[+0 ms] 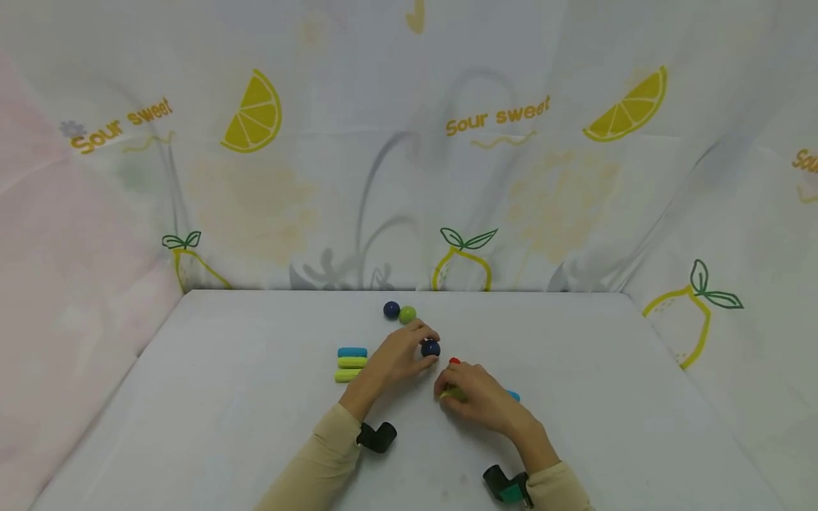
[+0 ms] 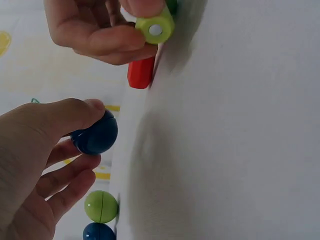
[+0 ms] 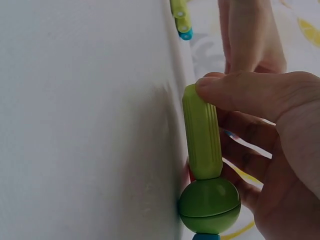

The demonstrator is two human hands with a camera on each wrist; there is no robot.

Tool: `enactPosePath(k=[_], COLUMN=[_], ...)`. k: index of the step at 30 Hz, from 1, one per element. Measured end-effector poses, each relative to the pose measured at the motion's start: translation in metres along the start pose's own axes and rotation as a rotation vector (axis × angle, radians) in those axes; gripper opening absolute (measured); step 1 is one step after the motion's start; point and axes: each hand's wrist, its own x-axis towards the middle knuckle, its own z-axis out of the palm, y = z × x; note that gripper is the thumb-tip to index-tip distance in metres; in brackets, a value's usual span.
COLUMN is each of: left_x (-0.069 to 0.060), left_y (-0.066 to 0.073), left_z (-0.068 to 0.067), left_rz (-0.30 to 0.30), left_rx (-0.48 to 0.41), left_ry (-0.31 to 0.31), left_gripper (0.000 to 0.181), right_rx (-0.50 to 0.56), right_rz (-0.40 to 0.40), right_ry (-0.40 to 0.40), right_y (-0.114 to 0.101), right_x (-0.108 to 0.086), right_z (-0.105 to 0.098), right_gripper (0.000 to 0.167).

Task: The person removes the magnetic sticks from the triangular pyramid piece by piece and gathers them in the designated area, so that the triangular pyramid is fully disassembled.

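Observation:
My left hand (image 1: 397,355) pinches a dark blue ball (image 2: 98,134) between thumb and fingers, a little above the white table. Just to the right, my right hand (image 1: 481,399) grips a light green ribbed rod (image 3: 202,132), thumb near one end; a pale round spot shows on that end in the left wrist view. At the rod's other end sits a green ball (image 3: 210,205), with a blue piece (image 3: 206,237) touching its far side. A red rod (image 2: 141,73) lies beyond the right hand's fingers, mostly hidden in the head view.
Left of the left hand, a blue rod (image 1: 352,352) and two light green rods (image 1: 348,376) lie side by side. Behind the hands, another dark blue ball (image 1: 392,310) touches a light green ball (image 1: 407,314). A lemon-printed cloth (image 1: 358,142) hangs behind the table.

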Motion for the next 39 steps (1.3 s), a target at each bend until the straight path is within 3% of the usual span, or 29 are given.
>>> enactPosePath(k=[9, 18, 26, 33, 36, 39], left_x=[0.029, 0.046, 0.051, 0.052, 0.05, 0.046], left_y=[-0.016, -0.029, -0.039, -0.038, -0.037, -0.034], left_z=[-0.007, -0.006, -0.002, -0.006, -0.008, -0.005], left_rz=[0.014, -0.013, -0.029, -0.047, -0.043, -0.004], left_rx=[0.085, 0.11, 0.133, 0.137, 0.167, 0.165], left_ry=[0.018, -0.028, -0.067, -0.084, -0.07, -0.005], left_gripper=[0.029, 0.03, 0.029, 0.038, 0.045, 0.047], right_rx=[0.038, 0.02, 0.007, 0.016, 0.025, 0.047], right_rz=[-0.009, -0.036, -0.037, -0.035, -0.048, -0.053], right_ry=[-0.019, -0.033, -0.031, -0.02, -0.002, 0.015], right_y=[-0.004, -0.01, -0.013, -0.011, -0.008, -0.006], right_x=[0.003, 0.005, 0.005, 0.006, 0.006, 0.006], right_z=[0.007, 0.011, 0.014, 0.011, 0.01, 0.008], right_gripper=[0.012, 0.011, 0.01, 0.004, 0.004, 0.003])
